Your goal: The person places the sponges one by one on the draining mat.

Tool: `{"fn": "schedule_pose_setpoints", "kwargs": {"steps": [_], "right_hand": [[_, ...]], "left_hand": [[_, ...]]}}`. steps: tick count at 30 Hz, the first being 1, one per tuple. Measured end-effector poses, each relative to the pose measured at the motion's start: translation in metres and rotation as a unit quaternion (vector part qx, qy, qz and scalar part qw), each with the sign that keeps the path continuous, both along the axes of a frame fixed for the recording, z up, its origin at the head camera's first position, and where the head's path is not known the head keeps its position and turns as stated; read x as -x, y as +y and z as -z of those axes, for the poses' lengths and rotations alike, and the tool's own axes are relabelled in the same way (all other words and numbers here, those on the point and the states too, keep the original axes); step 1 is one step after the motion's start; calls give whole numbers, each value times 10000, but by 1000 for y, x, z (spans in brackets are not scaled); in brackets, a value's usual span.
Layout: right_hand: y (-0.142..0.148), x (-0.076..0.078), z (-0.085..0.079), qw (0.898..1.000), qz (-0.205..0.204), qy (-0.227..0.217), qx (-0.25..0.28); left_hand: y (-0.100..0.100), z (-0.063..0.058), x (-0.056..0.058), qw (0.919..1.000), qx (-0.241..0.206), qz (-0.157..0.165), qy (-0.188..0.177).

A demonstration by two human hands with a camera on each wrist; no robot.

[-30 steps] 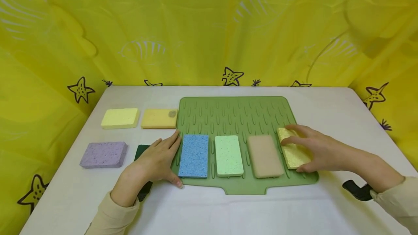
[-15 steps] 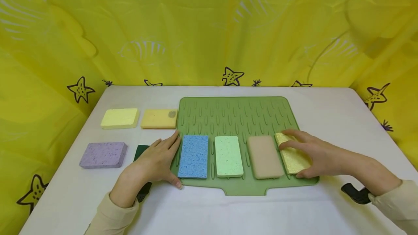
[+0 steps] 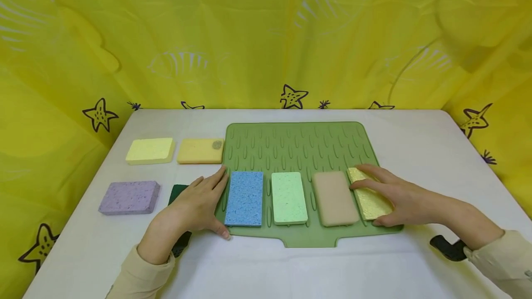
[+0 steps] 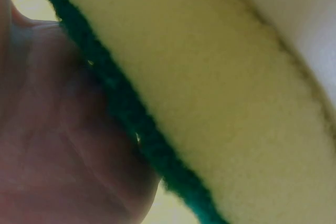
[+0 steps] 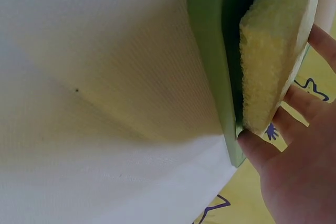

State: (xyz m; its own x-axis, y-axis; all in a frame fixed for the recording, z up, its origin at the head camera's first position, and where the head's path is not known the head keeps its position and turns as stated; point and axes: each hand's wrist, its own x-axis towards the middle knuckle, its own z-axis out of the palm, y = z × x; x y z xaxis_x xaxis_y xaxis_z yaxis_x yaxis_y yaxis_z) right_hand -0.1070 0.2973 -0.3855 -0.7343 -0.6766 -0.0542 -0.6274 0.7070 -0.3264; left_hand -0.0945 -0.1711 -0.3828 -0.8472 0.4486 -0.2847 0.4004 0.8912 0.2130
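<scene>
A green ridged mat [image 3: 287, 146] bears a row of sponges: a blue one [image 3: 244, 199], a mint-green one [image 3: 289, 198], a beige one [image 3: 335, 199] and a pale yellow one [image 3: 367, 200]. My right hand [image 3: 403, 197] holds the pale yellow sponge at the right end, thumb at its near edge and fingers over its far part. With fingers extended, my left hand [image 3: 199, 204] rests at the mat's left edge beside the blue sponge. Under that hand and wrist, a dark green scouring sponge [image 3: 178, 193] is partly hidden; the left wrist view shows its yellow foam side [image 4: 199, 77] close up.
Left of the mat lie a light yellow sponge [image 3: 150, 150], an orange-yellow sponge [image 3: 200, 151] with a grey spot, and a purple sponge [image 3: 129, 197]. A yellow patterned curtain [image 3: 257, 36] stands behind the white table [image 3: 266, 271].
My right hand has slid the pale yellow sponge slightly left and nearer along the mat, closer to the beige sponge. The left hand has stayed in place.
</scene>
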Motion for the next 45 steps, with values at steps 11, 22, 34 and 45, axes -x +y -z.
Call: {"fn": "schedule_pose_setpoints", "kwargs": {"steps": [11,22,34,45], "right_hand": [[0,-2,-1,9997,-63,234,-9],[1,-4,1,9993,47,293,213],[5,-3,-15,9949,758,-433,502],[12,19,-18,9877,1257,-390,845]], "left_hand": [[2,-2,0,10000,-48,-6,13],[1,-2,1,9998,-84,-96,-141],[0,-3,-4,9998,-113,-139,84],[-15,-14,-14,9983,-340,-294,382]]}}
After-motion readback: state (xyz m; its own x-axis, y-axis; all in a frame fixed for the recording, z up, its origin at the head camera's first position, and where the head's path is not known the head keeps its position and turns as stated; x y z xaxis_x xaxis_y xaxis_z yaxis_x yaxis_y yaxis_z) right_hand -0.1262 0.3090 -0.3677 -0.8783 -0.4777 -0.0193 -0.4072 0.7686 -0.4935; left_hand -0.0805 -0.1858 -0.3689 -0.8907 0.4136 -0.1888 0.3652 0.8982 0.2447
